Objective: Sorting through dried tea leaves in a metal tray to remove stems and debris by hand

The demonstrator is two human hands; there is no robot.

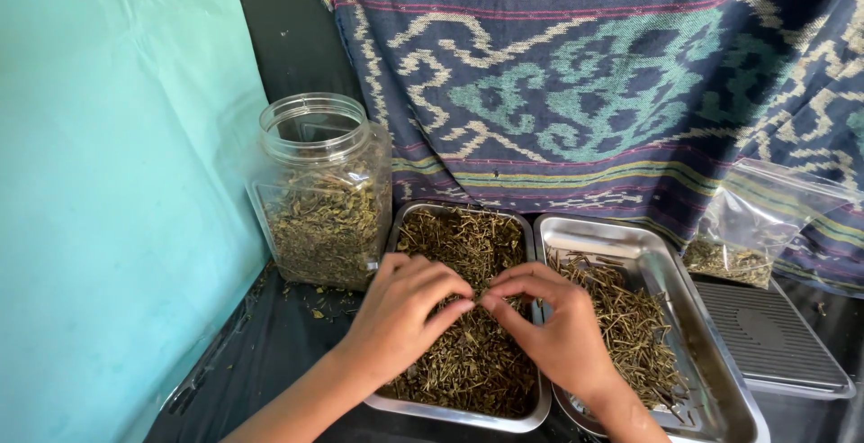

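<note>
A: Nearest the camera are the two forearms, coming up from the bottom edge over the near rim of the left tray [454, 411].

B: And the hands?

A: The left hand [400, 312] lies palm down on the dried herb [468, 362] in that tray. The right hand [553, 321] reaches across the seam between the trays, so its fingers are over the left one too. The fingertips of both meet near the middle.

B: What is each grip doing?

A: Both are pinched, thumb against forefinger, on bits of herb where they meet. The pieces themselves are too small to make out.

B: Where is the herb?

A: It fills the left tray almost to the rim, a mix of leaf and twigs. The right tray [661, 263] touches it side by side and holds a thinner layer of stalks [630, 326], mostly along its left half, with bare metal at the far right.

B: Anything else on the bench [279, 344]?

A: An open clear jar [324, 191] stands just left of the trays, about half full of leaf, with crumbs scattered at its foot. At right, a clear bag [751, 222] with some herb leans on a patterned cloth [585, 74], and a flat grey scale [765, 335] sits beside the right tray. A turquoise wall [108, 182] closes the left.
</note>
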